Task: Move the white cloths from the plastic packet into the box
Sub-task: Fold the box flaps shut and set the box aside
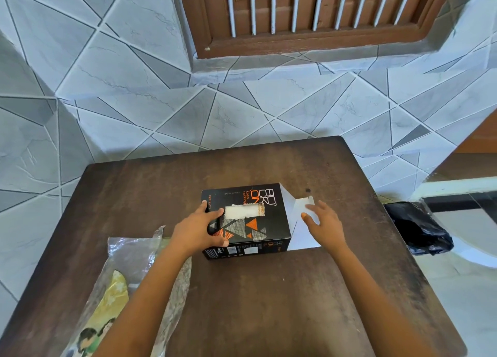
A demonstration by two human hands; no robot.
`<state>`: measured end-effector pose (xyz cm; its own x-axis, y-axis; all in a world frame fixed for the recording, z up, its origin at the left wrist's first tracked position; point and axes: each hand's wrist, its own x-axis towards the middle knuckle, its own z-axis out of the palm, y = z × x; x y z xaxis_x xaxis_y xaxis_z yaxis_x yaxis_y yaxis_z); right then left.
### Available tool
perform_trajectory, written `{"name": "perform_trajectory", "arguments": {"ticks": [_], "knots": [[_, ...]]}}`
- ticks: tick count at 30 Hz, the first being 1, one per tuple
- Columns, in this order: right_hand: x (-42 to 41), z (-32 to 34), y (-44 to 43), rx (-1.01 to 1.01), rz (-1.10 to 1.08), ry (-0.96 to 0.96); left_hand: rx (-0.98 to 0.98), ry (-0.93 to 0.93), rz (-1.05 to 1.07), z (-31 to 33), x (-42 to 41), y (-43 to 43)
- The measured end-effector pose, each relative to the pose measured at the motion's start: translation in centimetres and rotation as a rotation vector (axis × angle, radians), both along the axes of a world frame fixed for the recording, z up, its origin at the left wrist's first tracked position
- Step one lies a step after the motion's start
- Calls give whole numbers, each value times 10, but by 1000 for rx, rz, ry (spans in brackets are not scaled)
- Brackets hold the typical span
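Note:
A black box (255,222) with orange lettering and triangles lies on its side in the middle of the brown table (269,289). Its white end flap (302,206) hangs open to the right. My left hand (200,229) rests on the box's left end, thumb at the near edge and fingers spread on top. A rolled white cloth (243,212) lies on the box top, touching my left fingertips. My right hand (324,223) hovers with fingers apart over the white flap and holds nothing. The clear plastic packet (129,265) lies at the near left, partly under my left forearm.
A black plastic bag (418,229) sits on a white surface off the table's right edge. A tiled wall rises behind the table, with a brown barred window (309,15) above. A printed sheet shows inside the packet.

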<state>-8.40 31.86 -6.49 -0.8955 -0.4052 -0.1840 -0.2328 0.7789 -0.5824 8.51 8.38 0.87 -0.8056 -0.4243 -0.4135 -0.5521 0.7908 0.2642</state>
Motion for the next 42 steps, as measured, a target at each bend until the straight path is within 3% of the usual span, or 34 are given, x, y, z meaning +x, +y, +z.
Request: {"name": "perform_trajectory", "arguments": {"ticks": [4,10,15,17,20,22,29,32,39,42], "knots": [[6,-6,-4,57,-183,-186,-15,1,-11,2,3,3],[-3,2,-5,-200,-341,-238,-29,3,-22,3,4,4],[-8,7,-9,-240,-396,-407,-29,5,-31,2,5,2],[-8,6,-7,-238,-318,-333,-28,4,-31,2,5,2],[-11,7,-4,-30,1,-213,-26,0,-37,0,4,1],[-10,10,-5,54,85,-237,-27,-4,-39,0,4,1],[-9,17,-14,40,198,-393,-29,-2,-32,-2,3,0],[-7,14,-15,-2,190,-368,-35,-4,-35,-3,3,0],[16,25,-33,-284,125,-96,-35,-1,-26,-5,3,1],[21,21,-27,-375,124,-146,-20,9,-22,-5,5,1]]}}
